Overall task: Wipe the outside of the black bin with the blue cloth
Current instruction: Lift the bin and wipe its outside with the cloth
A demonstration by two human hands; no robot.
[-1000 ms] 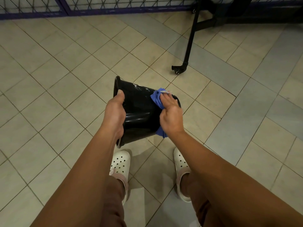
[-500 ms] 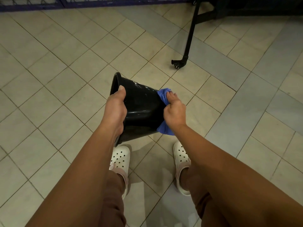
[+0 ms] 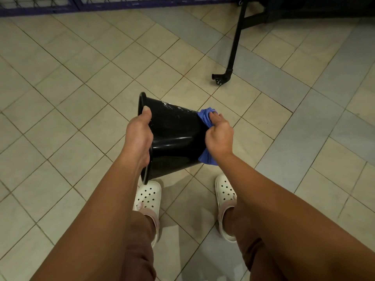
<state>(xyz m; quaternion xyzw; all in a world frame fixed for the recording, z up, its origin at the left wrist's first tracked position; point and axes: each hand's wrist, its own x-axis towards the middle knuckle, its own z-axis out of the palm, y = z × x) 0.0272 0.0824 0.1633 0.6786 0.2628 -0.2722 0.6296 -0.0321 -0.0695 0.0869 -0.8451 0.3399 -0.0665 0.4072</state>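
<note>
The black bin (image 3: 174, 136) is held on its side in the air above the tiled floor, its open rim to the left and its narrow bottom to the right. My left hand (image 3: 140, 134) grips the rim, thumb on the outside wall. My right hand (image 3: 219, 134) holds the bunched blue cloth (image 3: 206, 116) against the bin's bottom end; more cloth hangs below the wrist. Pale smears show on the bin's upper wall. The bin's inside is hidden.
I stand on beige and grey floor tiles in white clogs (image 3: 148, 197). A black metal leg with a caster (image 3: 221, 78) stands at the upper right. A blue-framed mesh fence (image 3: 101, 3) runs along the top edge.
My right hand has slid the cloth from the bin's upper side wall toward its bottom end. The left hand keeps its grip on the rim.
</note>
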